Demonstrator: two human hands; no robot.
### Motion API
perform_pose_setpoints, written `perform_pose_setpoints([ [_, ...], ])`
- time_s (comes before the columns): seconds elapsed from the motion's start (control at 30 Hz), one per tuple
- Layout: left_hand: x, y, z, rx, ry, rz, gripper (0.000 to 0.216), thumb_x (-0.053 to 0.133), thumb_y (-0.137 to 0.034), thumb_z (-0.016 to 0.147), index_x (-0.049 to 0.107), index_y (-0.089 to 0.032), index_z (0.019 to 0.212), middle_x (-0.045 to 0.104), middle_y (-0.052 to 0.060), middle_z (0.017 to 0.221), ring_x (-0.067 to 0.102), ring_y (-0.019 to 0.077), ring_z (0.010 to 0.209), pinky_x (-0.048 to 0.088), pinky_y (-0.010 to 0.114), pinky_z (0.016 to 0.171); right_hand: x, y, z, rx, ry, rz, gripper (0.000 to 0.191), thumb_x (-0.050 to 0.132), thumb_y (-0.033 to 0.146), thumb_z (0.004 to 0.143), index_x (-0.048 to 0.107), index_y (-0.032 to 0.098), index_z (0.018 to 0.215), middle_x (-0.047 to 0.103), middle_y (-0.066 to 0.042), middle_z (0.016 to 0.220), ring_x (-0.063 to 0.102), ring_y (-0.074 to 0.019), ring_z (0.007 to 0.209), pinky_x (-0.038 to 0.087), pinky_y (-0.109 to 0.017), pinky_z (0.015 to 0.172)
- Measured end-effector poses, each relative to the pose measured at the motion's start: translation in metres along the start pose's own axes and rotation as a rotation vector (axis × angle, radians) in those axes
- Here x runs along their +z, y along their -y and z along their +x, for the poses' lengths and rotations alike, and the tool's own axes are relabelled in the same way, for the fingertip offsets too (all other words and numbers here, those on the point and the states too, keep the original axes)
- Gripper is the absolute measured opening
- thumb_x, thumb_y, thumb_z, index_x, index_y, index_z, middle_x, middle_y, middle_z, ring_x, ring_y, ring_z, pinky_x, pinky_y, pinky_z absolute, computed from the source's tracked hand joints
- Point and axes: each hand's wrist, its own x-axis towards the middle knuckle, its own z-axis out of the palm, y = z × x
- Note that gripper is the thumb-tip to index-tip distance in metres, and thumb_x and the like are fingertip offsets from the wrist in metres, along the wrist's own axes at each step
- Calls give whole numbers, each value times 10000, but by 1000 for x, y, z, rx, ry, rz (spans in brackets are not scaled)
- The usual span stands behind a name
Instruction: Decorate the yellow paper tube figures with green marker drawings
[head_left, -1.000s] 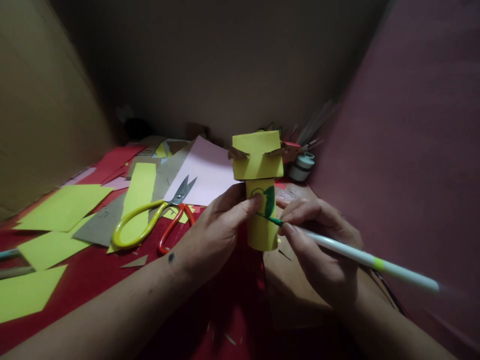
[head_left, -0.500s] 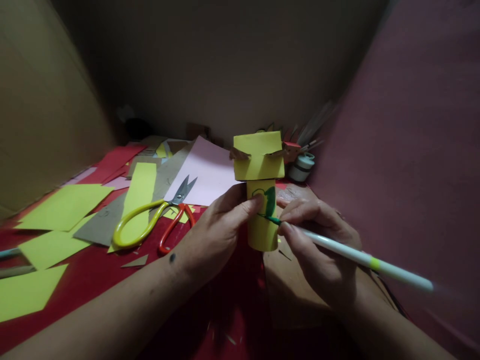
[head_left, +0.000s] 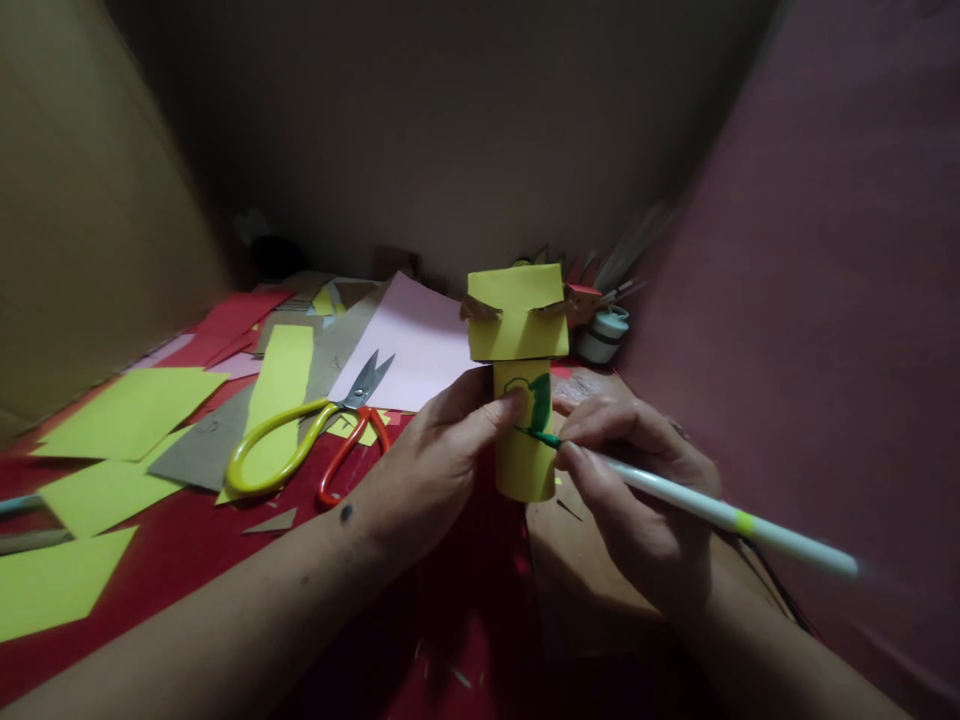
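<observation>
A yellow paper figure (head_left: 525, 475) stands upright in the middle of the view, a tube with a box-like head (head_left: 517, 335) on top. My left hand (head_left: 442, 465) is closed around the tube, its thumb pressed on the front. Green marker lines and a filled green patch (head_left: 539, 400) show on the tube beside that thumb. My right hand (head_left: 645, 490) pinches a white felt-tip marker (head_left: 690, 500) with a green tip and a yellow band. The tip is at the tube's front, just below the green patch. Fingers hide part of the drawing.
Scissors (head_left: 352, 400) with one yellow and one red handle lie with blades apart on the red table (head_left: 195, 570). Yellow paper sheets (head_left: 131, 410) and a pink sheet (head_left: 420, 345) are spread about. A small pale jar (head_left: 604, 335) stands behind at right; brown cardboard (head_left: 577, 590) lies below.
The back end of the marker has shifted slightly to the left. The hands and the paper figure stay almost in place.
</observation>
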Motion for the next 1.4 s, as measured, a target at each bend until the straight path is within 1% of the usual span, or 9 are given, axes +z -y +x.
perform_pose_setpoints([
  [0.1,0,1,0,10,15,5,310,678,-387,977,708,-212,1231,715,102,1357,633,350,1247,510,443,929,0,0,1,-8,-11,18,195,701,61,872,715,256,867,736,18,858,687,-170,846,544,-335,806],
  [0.2,0,1,-1,-1,17,-14,315,666,-398,987,704,-214,1239,705,105,1381,599,350,1311,513,412,911,0,0,2,-19,-1,39,200,693,50,874,717,248,874,730,21,866,676,-152,808,541,-314,773],
  [0.33,-1,1,-1,-13,-15,-6,315,669,-384,983,703,-225,1253,712,96,1375,587,346,1342,512,389,907,0,0,3,-23,14,72,213,691,29,869,711,241,859,705,38,827,676,-143,855,537,-305,869],
  [0.4,-1,1,0,-12,-13,-2,316,674,-386,978,707,-226,1249,721,94,1358,609,351,1313,514,397,914,1,0,3,-31,14,73,218,688,22,866,709,239,854,704,43,826,676,-136,856,535,-298,878],
  [0.63,0,2,2,18,-6,-6,304,672,-374,974,729,-219,1228,739,108,1305,646,357,1222,508,457,959,2,2,3,-27,3,54,213,683,30,872,727,238,882,720,43,877,672,-118,826,525,-276,785],
  [0.87,-1,2,-1,25,-22,24,322,677,-390,968,732,-226,1239,736,106,1313,640,356,1237,513,456,965,1,0,2,-16,12,28,207,696,44,872,715,249,858,713,49,834,669,-134,834,530,-320,908],
  [1.0,0,2,0,39,-14,45,300,670,-389,975,740,-221,1214,746,106,1295,639,349,1254,512,436,977,1,1,2,-24,7,19,202,703,53,865,716,254,856,705,49,813,675,-143,846,532,-334,925],
  [1.23,2,4,0,38,-19,-63,246,684,-345,970,753,-229,1176,750,80,1299,619,305,1303,459,426,1121,2,5,4,14,17,-56,189,702,64,860,698,252,840,741,51,902,672,-102,750,510,-254,700],
  [1.4,0,4,-1,15,-9,-54,281,677,-366,975,732,-247,1223,723,77,1366,549,326,1390,393,490,1186,3,6,4,-18,7,-4,193,686,53,852,693,243,824,712,54,818,678,-113,777,521,-262,744],
])
